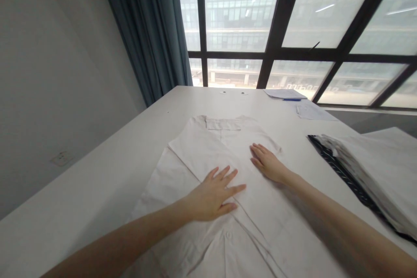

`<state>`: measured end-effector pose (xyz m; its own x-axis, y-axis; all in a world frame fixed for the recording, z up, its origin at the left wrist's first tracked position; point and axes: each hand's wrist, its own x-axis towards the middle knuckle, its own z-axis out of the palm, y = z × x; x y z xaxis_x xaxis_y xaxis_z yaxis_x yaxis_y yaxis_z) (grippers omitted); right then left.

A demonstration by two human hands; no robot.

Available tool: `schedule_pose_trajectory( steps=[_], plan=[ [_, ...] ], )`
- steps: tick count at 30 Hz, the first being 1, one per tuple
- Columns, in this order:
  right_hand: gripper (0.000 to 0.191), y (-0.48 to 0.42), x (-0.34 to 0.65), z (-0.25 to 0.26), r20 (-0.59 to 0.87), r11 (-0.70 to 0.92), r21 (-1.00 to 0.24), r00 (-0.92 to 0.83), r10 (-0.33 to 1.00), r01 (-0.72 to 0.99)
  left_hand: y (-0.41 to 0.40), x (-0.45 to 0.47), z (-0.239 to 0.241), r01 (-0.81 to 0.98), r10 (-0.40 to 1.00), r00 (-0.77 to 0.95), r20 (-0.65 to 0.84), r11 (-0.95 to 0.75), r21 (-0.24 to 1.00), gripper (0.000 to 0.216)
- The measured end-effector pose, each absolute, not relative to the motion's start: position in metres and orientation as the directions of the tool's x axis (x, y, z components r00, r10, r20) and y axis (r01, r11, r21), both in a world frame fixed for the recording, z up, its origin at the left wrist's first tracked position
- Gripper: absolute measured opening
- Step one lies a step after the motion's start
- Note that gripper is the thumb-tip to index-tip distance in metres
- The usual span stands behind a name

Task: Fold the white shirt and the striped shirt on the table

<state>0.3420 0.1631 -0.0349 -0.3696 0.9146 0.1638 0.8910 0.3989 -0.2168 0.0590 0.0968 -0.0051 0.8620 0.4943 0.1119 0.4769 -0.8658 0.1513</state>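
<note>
A white shirt (195,156) lies spread on the white table, its collar end pointing away from me. One sleeve appears folded diagonally across the body on the left, and a button shows near the front. My left hand (215,193) rests on the middle of the shirt with its fingers spread. Farther up and to the right, my right hand (269,165) lies flat on the cloth below the right shoulder, its fingers stretched out fairly close together. Neither hand grips anything. Wrinkles run through the cloth near the bottom of the view.
A stack of folded white and black cloth (371,165) sits at the table's right edge. Papers (283,94) and a blue pen (292,99) lie at the far right of the white table (130,147). Behind it are windows and a blue curtain (153,26); a wall borders the left.
</note>
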Motion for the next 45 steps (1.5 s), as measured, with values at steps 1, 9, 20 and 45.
schedule_pose_trajectory(
  steps=[1, 9, 20, 45],
  plan=[
    [0.06, 0.168, 0.347, -0.036, 0.147, 0.385, -0.181, -0.362, 0.92, 0.905, 0.096, 0.059, -0.006, 0.473, 0.49, 0.865, 0.106, -0.868, 0.151, 0.054],
    [0.058, 0.19, 0.404, -0.034, 0.151, 0.193, 0.079, -0.203, 0.967, 0.978, 0.097, 0.05, -0.005, 0.438, 0.46, 0.882, 0.102, -0.88, 0.182, 0.055],
    [0.063, 0.224, 0.34, -0.043, 0.138, 0.388, -0.091, -0.375, 0.917, 0.917, 0.095, 0.047, -0.006, 0.428, 0.459, 0.88, 0.123, -0.878, 0.216, 0.055],
    [0.063, 0.309, 0.363, -0.036, 0.241, -0.06, -0.019, 0.063, 0.969, 0.998, 0.094, 0.049, -0.002, 0.449, 0.481, 0.875, 0.055, -0.849, 0.279, 0.056]
  ],
)
